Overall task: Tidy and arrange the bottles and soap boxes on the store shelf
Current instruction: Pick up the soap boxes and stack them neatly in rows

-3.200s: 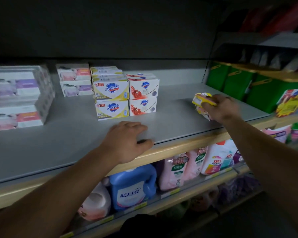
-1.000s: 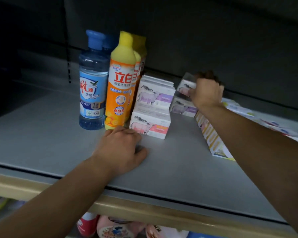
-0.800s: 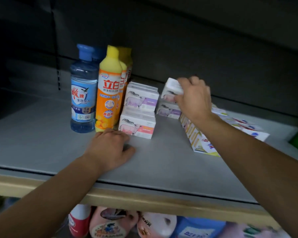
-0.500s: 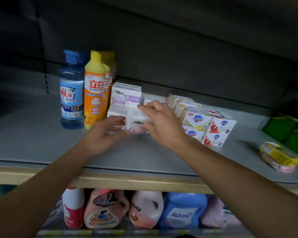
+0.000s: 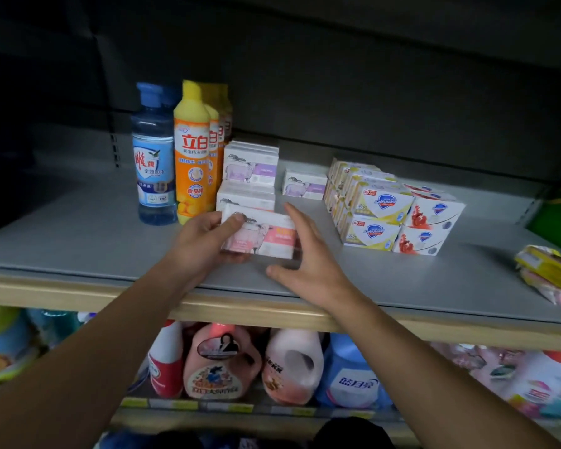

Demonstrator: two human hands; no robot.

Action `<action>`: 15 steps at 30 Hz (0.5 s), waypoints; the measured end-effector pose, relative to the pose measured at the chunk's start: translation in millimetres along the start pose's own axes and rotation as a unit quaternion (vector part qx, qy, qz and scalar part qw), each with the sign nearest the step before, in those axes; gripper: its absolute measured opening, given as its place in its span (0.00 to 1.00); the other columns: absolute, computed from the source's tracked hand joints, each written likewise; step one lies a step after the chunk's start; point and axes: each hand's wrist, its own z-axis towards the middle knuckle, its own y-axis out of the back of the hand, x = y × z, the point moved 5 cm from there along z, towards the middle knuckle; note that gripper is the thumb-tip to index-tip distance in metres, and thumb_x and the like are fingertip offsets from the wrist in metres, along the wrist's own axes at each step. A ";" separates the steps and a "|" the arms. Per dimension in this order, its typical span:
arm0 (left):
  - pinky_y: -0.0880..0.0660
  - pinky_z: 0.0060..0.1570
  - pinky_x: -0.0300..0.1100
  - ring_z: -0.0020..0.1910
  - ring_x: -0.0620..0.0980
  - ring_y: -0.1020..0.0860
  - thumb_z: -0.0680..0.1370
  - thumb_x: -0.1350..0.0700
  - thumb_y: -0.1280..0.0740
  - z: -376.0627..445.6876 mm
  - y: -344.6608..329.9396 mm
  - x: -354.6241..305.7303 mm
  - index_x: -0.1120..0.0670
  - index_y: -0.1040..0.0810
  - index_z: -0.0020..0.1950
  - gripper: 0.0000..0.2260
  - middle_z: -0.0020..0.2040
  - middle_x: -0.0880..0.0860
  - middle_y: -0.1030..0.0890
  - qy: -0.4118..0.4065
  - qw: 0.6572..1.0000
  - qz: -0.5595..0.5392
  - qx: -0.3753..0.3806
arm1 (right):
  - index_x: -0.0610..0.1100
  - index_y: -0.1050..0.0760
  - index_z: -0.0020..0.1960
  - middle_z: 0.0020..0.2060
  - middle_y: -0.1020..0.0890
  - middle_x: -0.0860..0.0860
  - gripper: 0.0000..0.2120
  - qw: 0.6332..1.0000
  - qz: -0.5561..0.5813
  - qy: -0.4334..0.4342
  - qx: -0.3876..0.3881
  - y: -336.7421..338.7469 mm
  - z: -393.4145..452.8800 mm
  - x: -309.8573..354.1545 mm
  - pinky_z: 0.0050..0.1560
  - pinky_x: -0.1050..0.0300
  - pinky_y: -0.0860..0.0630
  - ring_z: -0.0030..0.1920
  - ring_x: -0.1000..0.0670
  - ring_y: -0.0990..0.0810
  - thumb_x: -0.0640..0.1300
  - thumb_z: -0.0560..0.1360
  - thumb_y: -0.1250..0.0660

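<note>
- Left hand (image 5: pixel 204 244) gripped the pink box (image 5: pixel 261 236) at its left end, thumb on the front face, fingers underneath.
- Right hand (image 5: pixel 308 254) was released, fingers straight, flat against the box's right end; whether it bore any weight I cannot tell.
- Pink box hung just above the shelf (image 5: pixel 78 241), directly in front of the white stack (image 5: pixel 248 181), long axis running left to right between both hands.
- That axis matched the stack's boxes, so the next move looked like a straight push away from the person; the left hand, the one gripping, was better placed to do it.
- Right of the stack lay a lone box (image 5: pixel 305 186), then the shield boxes (image 5: pixel 392 212).
- Left of the stack stood the orange bottle (image 5: pixel 191 157) and blue bottle (image 5: pixel 153 157), upright.
- Far right of the stack, a yellow pack (image 5: pixel 548 270) lay loose.
</note>
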 end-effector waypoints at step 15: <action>0.29 0.30 0.43 0.28 0.54 0.24 0.74 0.38 0.34 -3.7 -0.1 0.1 0.58 0.21 0.48 0.21 0.33 0.62 0.19 -0.027 0.997 0.061 0.031 | 0.48 0.21 0.45 0.31 0.18 0.48 0.20 0.954 0.238 -0.170 -0.065 8.5 -0.3 -26.8 0.25 0.61 0.29 0.27 0.48 0.20 0.63 0.64 0.32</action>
